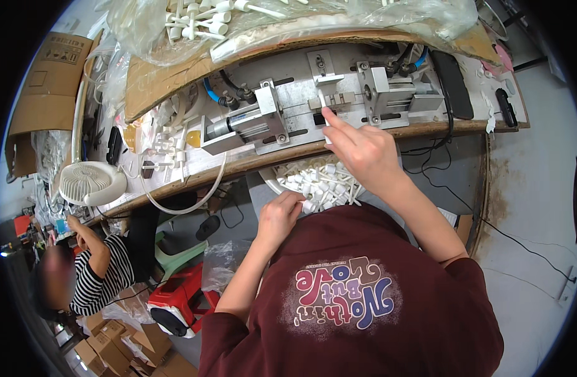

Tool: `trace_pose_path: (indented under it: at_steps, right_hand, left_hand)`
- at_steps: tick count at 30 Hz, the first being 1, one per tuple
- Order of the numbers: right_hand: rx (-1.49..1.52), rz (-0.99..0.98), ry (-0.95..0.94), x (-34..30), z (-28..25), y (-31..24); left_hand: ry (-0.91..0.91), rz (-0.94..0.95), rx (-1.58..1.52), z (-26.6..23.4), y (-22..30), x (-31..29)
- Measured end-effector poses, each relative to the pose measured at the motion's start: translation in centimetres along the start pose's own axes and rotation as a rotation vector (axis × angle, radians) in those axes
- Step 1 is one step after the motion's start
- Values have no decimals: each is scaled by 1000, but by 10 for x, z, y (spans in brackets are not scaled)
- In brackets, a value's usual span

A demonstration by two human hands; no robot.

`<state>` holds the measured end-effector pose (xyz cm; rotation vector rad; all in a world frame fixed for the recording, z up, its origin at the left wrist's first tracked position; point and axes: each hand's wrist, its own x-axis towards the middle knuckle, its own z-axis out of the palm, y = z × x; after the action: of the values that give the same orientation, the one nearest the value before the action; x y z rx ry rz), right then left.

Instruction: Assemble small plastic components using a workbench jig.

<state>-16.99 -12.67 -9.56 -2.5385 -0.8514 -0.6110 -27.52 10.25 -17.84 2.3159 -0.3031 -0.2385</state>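
My right hand (367,154) reaches over the bench edge, fingers closed around a slim white plastic stick (323,98). That stick lies at the small metal holder block (342,98) in the middle of a fixture, between a left metal cylinder unit (247,119) and a right one (395,91). Close to my lap, my left hand (279,220) pinches a white capped plastic stick (308,206) at the rim of a pile of similar pieces (326,182). My fingers partly hide both held pieces.
Cardboard and clear plastic hold more white pieces (200,22) behind the fixture. A white fan (92,183), loose tubing and a black phone (451,85) lie on the bench. Cables hang below its edge. A red stool (181,295) and a seated person in stripes (103,276) are at left.
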Motion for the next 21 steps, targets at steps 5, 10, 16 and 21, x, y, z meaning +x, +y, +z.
trace_pose_path:
  at_steps: [5, 10, 16, 21]
  right_hand:
    - [-83, -23, -36, 17, 2, 4]
    - [-93, -35, -70, 21, -1, 2]
    - [247, 136, -296, 62, -43, 10]
    - [-37, 17, 194, 151, -53, 58]
  left_hand:
    - [196, 250, -80, -48, 67, 27]
    - [302, 371, -128, -73, 93, 37]
    - [440, 416, 20, -85, 106, 54]
    - [492, 474, 111, -72, 104, 78]
